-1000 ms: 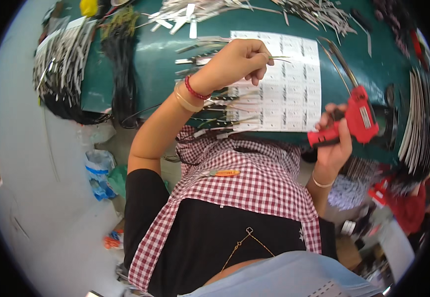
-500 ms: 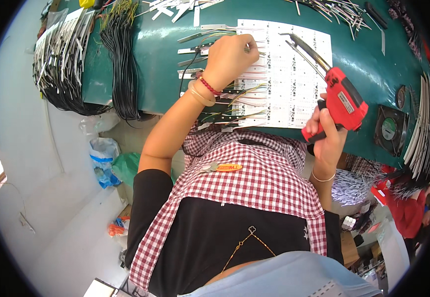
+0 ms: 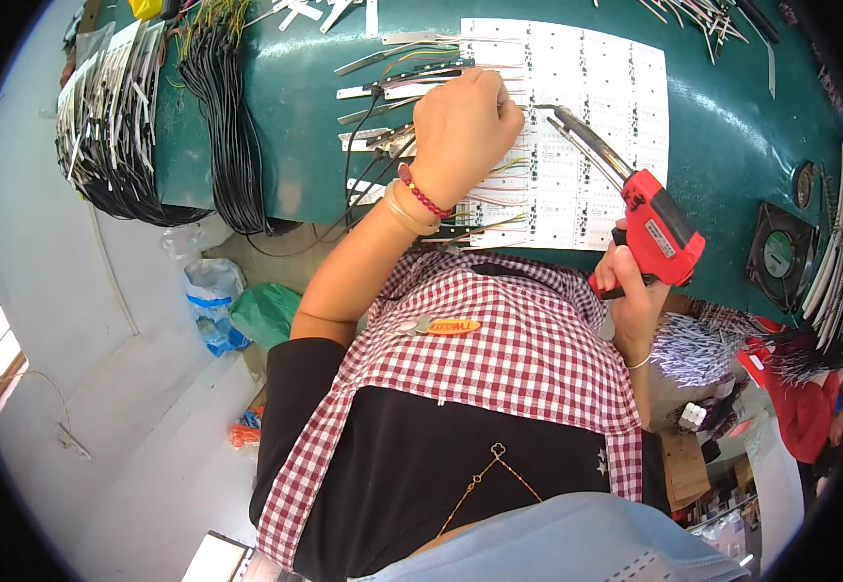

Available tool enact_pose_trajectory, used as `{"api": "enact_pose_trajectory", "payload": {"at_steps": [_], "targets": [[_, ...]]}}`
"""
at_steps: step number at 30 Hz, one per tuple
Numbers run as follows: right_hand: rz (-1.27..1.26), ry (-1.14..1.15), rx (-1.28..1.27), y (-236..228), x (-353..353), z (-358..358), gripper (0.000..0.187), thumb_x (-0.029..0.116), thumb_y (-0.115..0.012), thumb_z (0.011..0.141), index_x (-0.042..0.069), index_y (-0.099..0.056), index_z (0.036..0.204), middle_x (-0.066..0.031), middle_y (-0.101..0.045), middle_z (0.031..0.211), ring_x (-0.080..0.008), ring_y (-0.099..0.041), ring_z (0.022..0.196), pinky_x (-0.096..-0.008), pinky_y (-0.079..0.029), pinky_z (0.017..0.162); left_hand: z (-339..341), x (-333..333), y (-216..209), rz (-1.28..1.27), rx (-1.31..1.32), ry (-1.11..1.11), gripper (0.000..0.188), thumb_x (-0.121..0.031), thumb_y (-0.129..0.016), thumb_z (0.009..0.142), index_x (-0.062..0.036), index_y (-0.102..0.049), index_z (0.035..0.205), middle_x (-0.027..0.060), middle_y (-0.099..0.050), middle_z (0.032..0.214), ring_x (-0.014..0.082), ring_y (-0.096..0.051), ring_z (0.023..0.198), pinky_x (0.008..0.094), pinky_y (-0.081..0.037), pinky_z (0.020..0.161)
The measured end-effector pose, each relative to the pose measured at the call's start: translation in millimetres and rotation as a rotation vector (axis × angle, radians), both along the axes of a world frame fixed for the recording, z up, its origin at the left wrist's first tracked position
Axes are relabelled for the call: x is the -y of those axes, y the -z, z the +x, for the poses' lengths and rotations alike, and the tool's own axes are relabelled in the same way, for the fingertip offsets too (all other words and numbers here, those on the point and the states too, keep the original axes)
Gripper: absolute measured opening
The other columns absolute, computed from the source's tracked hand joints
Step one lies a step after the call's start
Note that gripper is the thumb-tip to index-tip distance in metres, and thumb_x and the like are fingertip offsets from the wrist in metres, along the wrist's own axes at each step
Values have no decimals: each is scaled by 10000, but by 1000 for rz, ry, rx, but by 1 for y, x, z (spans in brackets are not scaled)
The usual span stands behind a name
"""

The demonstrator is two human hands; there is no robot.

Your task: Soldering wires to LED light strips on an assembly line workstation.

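Observation:
My left hand (image 3: pixel 465 131) is closed in a pinch over the left edge of a white sheet of circuit boards (image 3: pixel 625 92). Its fingertips face away, so whatever they grip is hidden. My right hand (image 3: pixel 632 291) is wrapped round the handle of a red soldering gun (image 3: pixel 664 233). The gun's dark tip (image 3: pixel 546 108) points left, just right of my left fingers, over the sheet; contact cannot be made out. Thin coloured wires (image 3: pixel 501 215) run from the sheet to several slim strips (image 3: pixel 363 92) along its left side. A black cable (image 3: pixel 349 184) hangs down beside my left wrist.
On the green table (image 3: pixel 315 97), a bundle of black cables (image 3: pixel 223 116) and a pile of wired strips (image 3: pixel 111 126) lie at left. White strips are scattered at the far edge. A small black fan (image 3: pixel 780 254) and grey cables (image 3: pixel 834 242) sit at right.
The soldering gun's tip has come nearer to me and slightly left, close to my left fingers. My left hand has moved nearer along the sheet's edge. The whole view has shifted slightly.

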State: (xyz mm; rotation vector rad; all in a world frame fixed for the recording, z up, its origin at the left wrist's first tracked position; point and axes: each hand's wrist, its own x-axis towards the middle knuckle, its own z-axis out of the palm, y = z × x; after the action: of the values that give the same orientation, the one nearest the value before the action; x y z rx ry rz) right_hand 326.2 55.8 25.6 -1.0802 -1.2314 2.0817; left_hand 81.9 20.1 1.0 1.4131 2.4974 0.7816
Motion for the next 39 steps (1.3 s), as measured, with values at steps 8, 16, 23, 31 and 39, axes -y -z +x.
{"api": "enact_pose_trajectory", "payload": {"at_steps": [8, 16, 23, 31, 39], "targets": [[65, 20, 156, -4, 11, -7, 271, 45, -506, 863, -44, -446, 1113, -41, -468, 650, -98, -425, 527, -258, -376, 508, 7, 4, 9, 146, -69, 6, 126, -98, -627, 653, -58, -511, 627, 85, -518, 619, 272, -533, 533, 367, -425, 490], [78, 4, 173, -1, 15, -6, 234, 48, -514, 861, -47, -452, 1066, -38, -466, 638, -97, -425, 518, -252, -373, 503, 10, 6, 9, 170, -102, -15, 108, -91, -631, 666, -68, -526, 660, 51, -535, 621, 231, -533, 524, 334, -416, 480], [102, -54, 140, 3, 17, -4, 179, 48, -528, 857, -49, -513, 1007, -27, -505, 623, -84, -465, 525, -226, -390, 498, 13, 8, 14, 219, -120, -29, 126, -86, -625, 637, -69, -500, 637, 77, -512, 621, 265, -508, 530, 360, -416, 513], [87, 97, 5, 0, 22, -7, 279, 52, -482, 863, -55, -442, 1117, -48, -461, 648, -106, -424, 510, -257, -375, 491, 13, 8, 14, 235, -166, -21, 131, -85, -622, 634, -73, -492, 643, 59, -496, 620, 245, -502, 545, 347, -412, 539], [42, 82, 21, -2, 22, -7, 273, 54, -489, 860, -51, -442, 1108, -50, -459, 647, -104, -422, 509, -256, -374, 493, 11, 10, 10, 296, -78, -32, 108, -41, -641, 646, -62, -538, 672, 37, -539, 884, 195, -558, 564, 307, -442, 488]]}}
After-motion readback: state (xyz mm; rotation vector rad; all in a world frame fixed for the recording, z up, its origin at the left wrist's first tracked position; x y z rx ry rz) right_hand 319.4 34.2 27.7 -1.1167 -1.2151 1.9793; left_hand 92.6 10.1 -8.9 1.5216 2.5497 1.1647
